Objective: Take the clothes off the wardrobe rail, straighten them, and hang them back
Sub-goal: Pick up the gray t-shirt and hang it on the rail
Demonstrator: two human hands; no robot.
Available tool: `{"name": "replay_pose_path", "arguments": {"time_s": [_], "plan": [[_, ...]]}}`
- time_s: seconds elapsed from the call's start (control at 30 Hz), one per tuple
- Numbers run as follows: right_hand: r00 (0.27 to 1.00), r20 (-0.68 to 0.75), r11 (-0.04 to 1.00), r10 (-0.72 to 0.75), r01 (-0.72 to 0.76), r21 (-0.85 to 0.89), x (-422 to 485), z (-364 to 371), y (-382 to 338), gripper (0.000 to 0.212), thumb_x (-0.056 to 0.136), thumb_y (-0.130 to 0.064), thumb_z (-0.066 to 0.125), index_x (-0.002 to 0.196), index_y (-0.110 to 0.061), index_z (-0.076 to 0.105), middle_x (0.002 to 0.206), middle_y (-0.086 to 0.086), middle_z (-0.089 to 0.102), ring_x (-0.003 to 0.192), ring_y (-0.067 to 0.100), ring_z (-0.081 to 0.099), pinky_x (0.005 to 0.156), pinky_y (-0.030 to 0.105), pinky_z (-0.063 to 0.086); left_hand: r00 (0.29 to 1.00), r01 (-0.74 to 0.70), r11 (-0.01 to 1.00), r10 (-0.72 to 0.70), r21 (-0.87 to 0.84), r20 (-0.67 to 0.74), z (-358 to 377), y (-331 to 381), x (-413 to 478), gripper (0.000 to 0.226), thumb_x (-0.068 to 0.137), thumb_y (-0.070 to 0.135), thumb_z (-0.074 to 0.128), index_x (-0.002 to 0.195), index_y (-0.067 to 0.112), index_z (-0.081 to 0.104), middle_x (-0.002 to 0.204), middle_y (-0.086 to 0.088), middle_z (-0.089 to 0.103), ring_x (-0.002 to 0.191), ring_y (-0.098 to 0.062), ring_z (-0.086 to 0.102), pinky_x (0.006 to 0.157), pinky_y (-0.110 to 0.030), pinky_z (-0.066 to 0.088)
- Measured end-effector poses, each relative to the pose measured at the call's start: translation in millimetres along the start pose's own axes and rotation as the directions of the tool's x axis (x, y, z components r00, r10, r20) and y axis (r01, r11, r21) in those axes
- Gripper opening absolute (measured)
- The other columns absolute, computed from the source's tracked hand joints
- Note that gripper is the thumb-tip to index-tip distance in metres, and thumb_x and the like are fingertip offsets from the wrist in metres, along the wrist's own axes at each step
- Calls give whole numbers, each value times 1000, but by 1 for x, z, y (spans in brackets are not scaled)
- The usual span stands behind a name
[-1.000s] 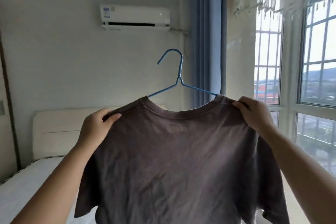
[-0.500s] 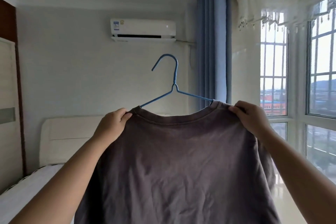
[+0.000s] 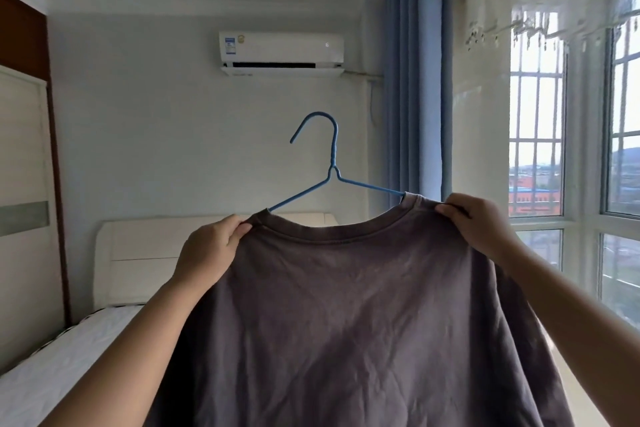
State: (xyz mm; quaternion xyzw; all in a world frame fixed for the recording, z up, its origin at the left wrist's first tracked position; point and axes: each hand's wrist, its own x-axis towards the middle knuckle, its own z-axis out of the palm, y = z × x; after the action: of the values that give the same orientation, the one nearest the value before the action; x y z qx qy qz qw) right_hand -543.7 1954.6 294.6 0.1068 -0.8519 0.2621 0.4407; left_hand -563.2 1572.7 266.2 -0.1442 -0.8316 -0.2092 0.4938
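A dark grey-brown T-shirt (image 3: pixel 363 315) hangs in front of me on a blue wire hanger (image 3: pixel 333 166), whose hook points up and to the left in free air. My left hand (image 3: pixel 209 250) pinches the shirt's left shoulder next to the collar. My right hand (image 3: pixel 479 224) grips the right shoulder, where the hanger arm runs into the neck opening. The fabric is lightly creased and its lower hem is out of frame. No wardrobe rail is visible.
A bed (image 3: pixel 69 354) with a cream headboard (image 3: pixel 138 246) lies at lower left. A wardrobe door (image 3: pixel 20 191) stands at the far left. An air conditioner (image 3: pixel 281 53) is on the back wall, a blue curtain (image 3: pixel 417 80) and barred windows (image 3: pixel 540 135) to the right.
The view has turned left, so the wardrobe edge appears. Both hands keep their hold on the shirt; my left hand has slid closer to the collar and the hanger sits lower in view.
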Motion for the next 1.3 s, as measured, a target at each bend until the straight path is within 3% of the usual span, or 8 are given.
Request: {"name": "replay_pose_path", "arguments": {"time_s": [0.17, 0.33, 0.43, 0.67, 0.77, 0.9, 1.03, 1.3], "plan": [[994, 37, 991, 100, -103, 87, -11, 2, 13, 24, 86, -13, 60, 66, 0, 59, 61, 16, 52, 59, 21, 43, 52, 14, 32, 986, 73, 997, -75, 25, 150, 5, -6, -13, 29, 91, 31, 48, 74, 7, 48, 57, -9, 55, 67, -37, 57, 57, -36, 37], [986, 151, 997, 69, -72, 12, -16, 13, 25, 18, 85, -22, 62, 72, -10, 59, 69, 7, 58, 71, 27, 54, 64, 33, 40, 1000, 21, 982, -19, 186, -8, -4, 2, -26, 33, 90, 26, 53, 71, -1, 55, 58, -21, 62, 54, -44, 58, 49, -30, 31], [978, 201, 998, 54, -52, -16, -23, 28, 22, 18, 84, -21, 63, 81, -3, 62, 78, 10, 60, 76, 28, 56, 66, 31, 39, 997, -36, 956, 53, 292, -49, -22, 3, -39, 43, 85, 36, 41, 61, 1, 52, 47, -17, 57, 39, -39, 53, 46, -24, 24], [948, 315, 981, -43, -19, 191, -57, 89, -20, 32, 87, -19, 59, 59, -9, 48, 47, -3, 42, 51, 4, 43, 51, 13, 33, 986, 118, 871, -45, 477, -162, -100, -11, -111, 47, 85, 38, 40, 65, 2, 61, 46, -18, 57, 39, -39, 53, 43, -27, 30], [926, 355, 950, -131, 15, 311, -75, 128, -63, 39, 87, -21, 59, 54, -27, 39, 46, -5, 47, 50, 4, 43, 50, 17, 33, 970, 231, 805, -150, 546, -190, -148, -19, -150, 44, 83, 37, 41, 67, 1, 62, 49, -21, 59, 42, -43, 56, 41, -32, 39], [868, 424, 890, -257, 41, 454, -101, 170, -146, 30, 87, -22, 58, 60, -19, 46, 51, -6, 45, 56, 21, 42, 55, 26, 31, 920, 392, 673, -291, 627, -262, -229, -32, -206, 53, 81, 47, 35, 72, 2, 61, 55, -24, 61, 52, -45, 58, 47, -41, 45], [798, 436, 797, -416, 89, 598, -131, 194, -242, 35, 87, -21, 58, 57, -28, 42, 55, -6, 48, 56, 14, 45, 56, 12, 35, 863, 505, 524, -301, 686, -405, -319, -29, -257, 56, 79, 52, 33, 82, 5, 65, 63, -28, 64, 61, -49, 60, 56, -45, 47], [603, 463, 613, -650, 56, 788, -241, 204, -453, 32, 87, -21, 59, 57, -26, 48, 56, -8, 51, 57, 7, 48, 53, 9, 36, 738, 663, 238, -371, 710, -564, -502, -6, -390, 45, 80, 42, 41, 77, 5, 65, 64, -23, 65, 63, -45, 61, 55, -36, 42]]}}
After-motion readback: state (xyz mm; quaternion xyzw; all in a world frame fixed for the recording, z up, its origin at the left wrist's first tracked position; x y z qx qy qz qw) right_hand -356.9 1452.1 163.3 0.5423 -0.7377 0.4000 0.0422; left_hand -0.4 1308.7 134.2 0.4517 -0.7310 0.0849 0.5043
